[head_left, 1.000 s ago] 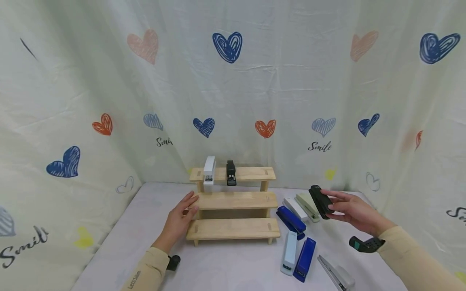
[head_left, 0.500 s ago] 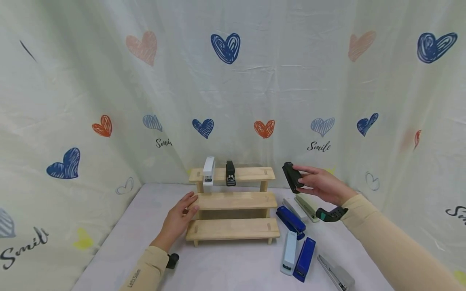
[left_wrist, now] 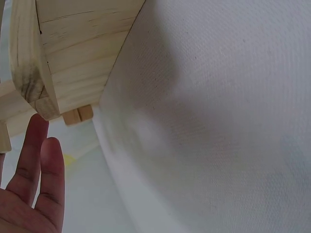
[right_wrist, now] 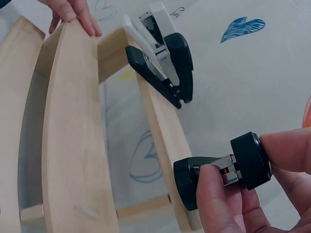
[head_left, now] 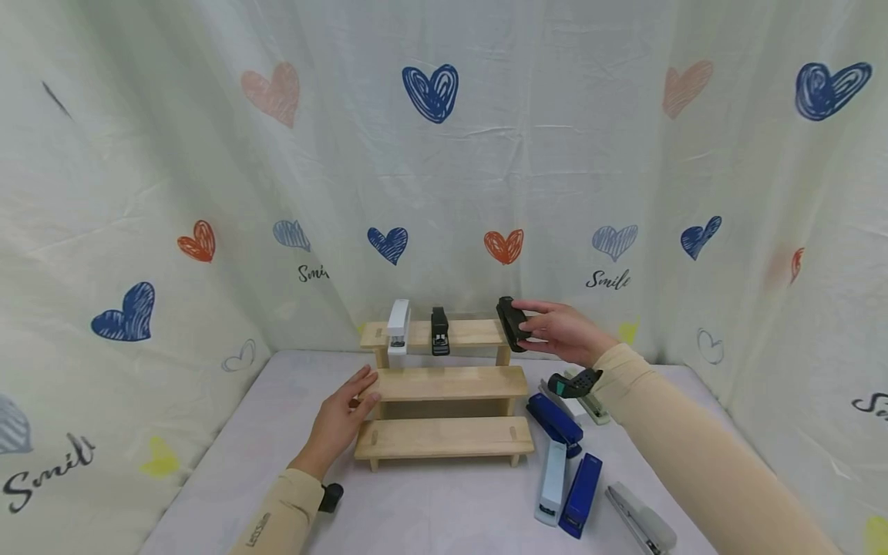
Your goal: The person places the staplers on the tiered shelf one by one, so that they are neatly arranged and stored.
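Note:
In the head view my right hand (head_left: 565,333) pinches a black stapler (head_left: 512,324) at the right end of the top shelf of a wooden three-tier stand (head_left: 444,438). The right wrist view shows thumb and fingers on either side of this stapler (right_wrist: 251,160), close against the top board; whether it touches the wood I cannot tell. On the same shelf stand a white stapler (head_left: 398,327) at the left and another black stapler (head_left: 440,331) near the middle. My left hand (head_left: 340,420) rests against the left end of the middle shelf, its fingers (left_wrist: 52,170) fairly straight.
Right of the stand lie several more staplers: two dark blue (head_left: 555,422) (head_left: 581,495), one light blue (head_left: 551,482), one grey (head_left: 641,518), and a white and a pale green one (head_left: 595,408) partly behind my right wrist. A heart-print curtain (head_left: 444,169) hangs behind the table.
My right hand has carried the black stapler leftward and up from above the loose staplers to the top shelf's right end. The left hand has stayed on the stand.

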A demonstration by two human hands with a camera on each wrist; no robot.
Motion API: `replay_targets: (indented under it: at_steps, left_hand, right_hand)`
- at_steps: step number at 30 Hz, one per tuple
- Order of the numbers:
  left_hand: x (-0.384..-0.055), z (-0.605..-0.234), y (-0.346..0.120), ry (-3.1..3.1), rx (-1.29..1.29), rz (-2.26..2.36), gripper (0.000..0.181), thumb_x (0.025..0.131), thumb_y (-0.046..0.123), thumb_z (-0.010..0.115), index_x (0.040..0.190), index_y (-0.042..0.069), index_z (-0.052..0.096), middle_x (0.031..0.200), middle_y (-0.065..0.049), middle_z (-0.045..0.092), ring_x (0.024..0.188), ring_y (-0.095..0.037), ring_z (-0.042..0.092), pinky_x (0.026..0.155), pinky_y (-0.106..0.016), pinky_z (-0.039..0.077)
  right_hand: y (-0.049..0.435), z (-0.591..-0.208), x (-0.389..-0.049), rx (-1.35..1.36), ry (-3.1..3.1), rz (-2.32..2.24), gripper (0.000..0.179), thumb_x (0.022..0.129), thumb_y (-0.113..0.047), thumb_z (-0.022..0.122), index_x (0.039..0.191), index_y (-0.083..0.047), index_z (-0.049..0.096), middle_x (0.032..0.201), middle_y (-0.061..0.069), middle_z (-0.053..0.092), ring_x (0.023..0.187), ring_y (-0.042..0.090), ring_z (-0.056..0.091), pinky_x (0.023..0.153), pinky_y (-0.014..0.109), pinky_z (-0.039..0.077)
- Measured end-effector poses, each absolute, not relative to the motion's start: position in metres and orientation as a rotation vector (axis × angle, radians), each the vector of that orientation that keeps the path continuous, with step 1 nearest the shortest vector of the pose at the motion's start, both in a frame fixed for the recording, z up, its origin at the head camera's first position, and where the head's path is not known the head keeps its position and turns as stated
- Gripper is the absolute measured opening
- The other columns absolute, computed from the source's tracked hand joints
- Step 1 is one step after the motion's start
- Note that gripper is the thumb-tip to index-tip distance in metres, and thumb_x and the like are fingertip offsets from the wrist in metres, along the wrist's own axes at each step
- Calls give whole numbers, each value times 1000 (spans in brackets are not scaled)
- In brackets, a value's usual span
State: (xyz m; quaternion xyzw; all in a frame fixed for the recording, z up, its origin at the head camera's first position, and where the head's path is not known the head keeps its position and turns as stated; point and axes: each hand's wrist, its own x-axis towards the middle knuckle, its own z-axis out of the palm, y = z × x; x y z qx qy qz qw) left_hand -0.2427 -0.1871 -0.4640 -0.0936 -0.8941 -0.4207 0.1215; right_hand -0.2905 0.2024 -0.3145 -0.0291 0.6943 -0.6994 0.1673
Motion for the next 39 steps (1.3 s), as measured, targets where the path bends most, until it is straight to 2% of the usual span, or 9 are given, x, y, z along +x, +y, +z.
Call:
replay_targets:
  at_steps: [10, 11, 14, 18, 20, 25, 27, 32, 39]
  left_hand:
    - [-245, -466, -186, -2607, -279, -1229, 48, 100, 34, 63, 142, 11, 57, 155, 3, 42, 111, -23, 61, 91, -41, 50]
    - [-245, -465, -186, -2614, -275, -1229, 48, 100, 33, 63, 142, 12, 57, 155, 3, 41, 113, -22, 61, 92, -41, 50]
    - [-243, -463, -185, -2621, -269, -1239, 48, 100, 31, 63, 143, 12, 57, 155, 2, 41, 116, -23, 60, 93, -41, 49]
    - [-244, -463, -185, -2614, -273, -1237, 47, 100, 31, 63, 143, 11, 57, 156, 1, 41, 117, -23, 59, 92, -41, 49]
    - [-245, -464, -185, -2618, -269, -1232, 47, 100, 31, 63, 143, 11, 57, 156, 2, 40, 115, -23, 60, 92, -41, 49]
    - [-245, -466, -184, -2620, -259, -1236, 47, 100, 32, 63, 142, 12, 57, 156, 4, 40, 110, -21, 61, 92, -40, 49]
    - [-245, -466, -185, -2615, -260, -1236, 47, 100, 32, 63, 142, 12, 58, 155, 5, 40, 110, -20, 61, 92, -40, 49]
    - [-245, -467, -186, -2609, -255, -1236, 46, 100, 32, 63, 142, 12, 58, 156, 5, 40, 114, -20, 60, 91, -40, 50]
    - [-242, -466, -186, -2611, -248, -1239, 46, 100, 31, 63, 142, 12, 57, 156, 1, 40, 115, -22, 60, 92, -41, 49]
  right_hand:
    - [176, -316, -304, -29, 2008, -1960, 55, 97, 4, 55, 150, -7, 45, 137, 15, 36, 89, 20, 46, 97, 43, 49]
    - [175, -316, -304, -24, 2009, -1961, 55, 97, 4, 55, 150, -7, 45, 139, 15, 36, 90, 21, 46, 97, 43, 50]
    - [169, -317, -307, -7, 2002, -1966, 55, 98, 4, 55, 151, -8, 45, 148, 16, 33, 108, 26, 49, 97, 43, 50]
    - [163, -318, -310, 9, 1999, -1965, 55, 98, 3, 56, 151, -8, 44, 156, 17, 27, 126, 32, 43, 98, 43, 49]
    - [160, -319, -312, 21, 2013, -1957, 55, 98, 2, 56, 150, -8, 45, 154, 17, 29, 121, 31, 47, 97, 43, 50]
    - [155, -320, -314, 60, 2053, -1940, 53, 99, 1, 55, 150, -9, 45, 146, 17, 37, 95, 23, 52, 95, 41, 51]
    - [154, -320, -314, 66, 2057, -1940, 53, 100, 1, 55, 151, -9, 45, 145, 17, 38, 95, 22, 53, 95, 41, 51]
    - [153, -320, -313, 61, 2046, -1935, 52, 100, 0, 55, 151, -9, 45, 145, 17, 39, 109, 27, 55, 95, 40, 52]
    - [152, -323, -315, 46, 2041, -1920, 51, 100, -2, 57, 149, -10, 46, 141, 17, 42, 105, 26, 58, 93, 40, 52]
